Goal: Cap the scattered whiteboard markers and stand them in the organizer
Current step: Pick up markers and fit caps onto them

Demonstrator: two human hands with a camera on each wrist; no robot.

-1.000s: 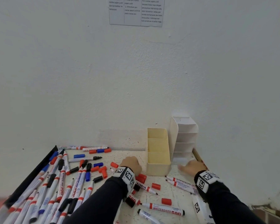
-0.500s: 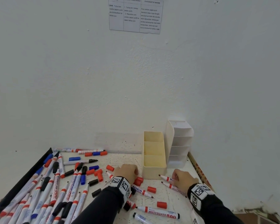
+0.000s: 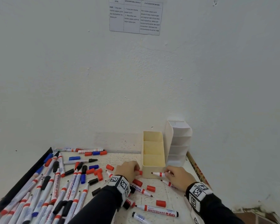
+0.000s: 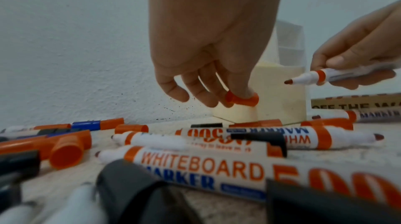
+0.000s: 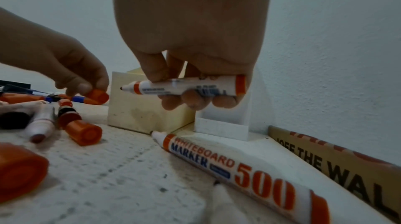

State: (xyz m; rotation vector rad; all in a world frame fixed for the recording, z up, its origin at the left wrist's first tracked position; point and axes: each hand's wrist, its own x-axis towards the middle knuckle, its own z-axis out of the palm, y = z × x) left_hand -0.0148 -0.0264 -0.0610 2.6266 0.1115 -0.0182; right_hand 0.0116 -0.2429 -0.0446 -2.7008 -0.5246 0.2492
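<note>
My left hand (image 3: pixel 137 171) pinches a red cap (image 3: pixel 140 172) just above the table, in front of the cream organizer (image 3: pixel 146 170). In the left wrist view the cap (image 4: pixel 242 98) sits between thumb and fingertips. My right hand (image 3: pixel 167 174) grips an uncapped red whiteboard marker (image 3: pixel 158 174), held level with its tip pointing left at the cap. A small gap separates tip and cap. The right wrist view shows the marker (image 5: pixel 184 87) wrapped by curled fingers, with the left hand's cap (image 5: pixel 97 96) to its left. A white tiered organizer (image 3: pixel 179 143) stands behind, against the wall.
Several uncapped markers (image 3: pixel 47 188) lie piled on the left half of the table, with loose red, blue and black caps (image 3: pixel 98 172) among them. Another red marker (image 3: pixel 158 211) lies near my wrists. A printed cardboard strip (image 3: pixel 196 168) lines the right edge by the wall.
My right hand went from lying flat beside the organizer to gripping a red marker and lifting it leftward. My left hand picked a red cap off the table and raised it.
</note>
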